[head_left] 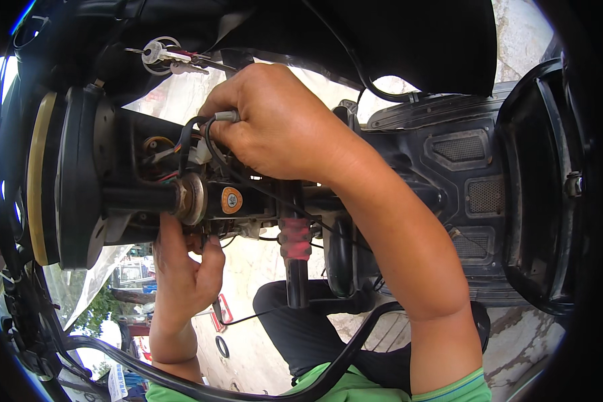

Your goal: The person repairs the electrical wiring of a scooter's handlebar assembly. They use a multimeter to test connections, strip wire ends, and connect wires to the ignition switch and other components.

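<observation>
One large black scooter body point(415, 174), stretched sideways above pale ground point(251, 358). Along its upper side, one broad smooth black sheet point(422, 47). Next in size, one ribbed black footboard point(442, 134) with three mesh panels point(486, 196). Well beyond the footboard's left edge, one thick round black housing point(80, 177) with one gold-coloured rim point(41, 177). Between housing and footboard, one black tubular column point(134, 197).

At this column, two bare hands. Above it, the right hand point(268, 120), with fingers curled inward around the gap beside one black cable's grey sleeve point(228, 116); cannot tell whether gripped, with most fingertips hidden. Below it, the left hand point(187, 261), with thumb and forefinger raised close to the column's underside; cannot tell what, if anything, in the grasp.

Near the footboard's left edge, one short black crossing tube point(297, 281) with one reddish-pink sleeve point(295, 238) around it. Around the column, one brass-toned metal collar point(194, 199). Between right hand and housing, several thin coloured wires point(157, 142) and one whitish connector point(199, 153). Above them, at least two silver-coloured metal keys point(155, 51). On the column, one round orange label point(232, 199). On the ground, one small black ring point(222, 346).
</observation>
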Demonstrator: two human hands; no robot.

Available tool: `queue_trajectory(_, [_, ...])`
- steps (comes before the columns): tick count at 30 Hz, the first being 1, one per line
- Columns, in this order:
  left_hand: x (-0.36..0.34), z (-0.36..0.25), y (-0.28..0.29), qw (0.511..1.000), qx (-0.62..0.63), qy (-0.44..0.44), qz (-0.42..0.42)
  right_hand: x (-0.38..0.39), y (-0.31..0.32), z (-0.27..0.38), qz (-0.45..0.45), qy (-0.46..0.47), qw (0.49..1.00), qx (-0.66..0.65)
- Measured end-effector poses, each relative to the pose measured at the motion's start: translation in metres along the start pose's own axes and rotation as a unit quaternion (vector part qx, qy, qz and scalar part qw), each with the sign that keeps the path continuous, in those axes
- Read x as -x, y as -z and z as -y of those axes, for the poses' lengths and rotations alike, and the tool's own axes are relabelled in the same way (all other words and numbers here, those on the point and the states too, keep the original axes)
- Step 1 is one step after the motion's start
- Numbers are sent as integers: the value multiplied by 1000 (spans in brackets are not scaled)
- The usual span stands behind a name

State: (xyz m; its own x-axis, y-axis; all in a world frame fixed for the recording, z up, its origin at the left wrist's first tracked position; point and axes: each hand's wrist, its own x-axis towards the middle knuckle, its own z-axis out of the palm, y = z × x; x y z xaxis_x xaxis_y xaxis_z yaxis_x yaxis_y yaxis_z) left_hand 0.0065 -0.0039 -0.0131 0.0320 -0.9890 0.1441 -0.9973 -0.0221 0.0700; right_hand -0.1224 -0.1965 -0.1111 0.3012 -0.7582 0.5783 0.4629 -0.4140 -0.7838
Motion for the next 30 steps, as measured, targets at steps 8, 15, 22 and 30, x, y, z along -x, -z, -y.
queue_trajectory(8, [-2,-2,6,998,51,25,6,3,11,13,62,16,998,12])
queue_trajectory(15, [-6,-1,9,994,109,27,16,4,14,23,77,-60,995,-29])
queue_trajectory(22, [-5,-5,12,991,115,53,30,4,20,27,39,-36,999,-13])
queue_trajectory(30, [-2,-11,9,991,120,58,20,7,43,24,18,-37,999,31])
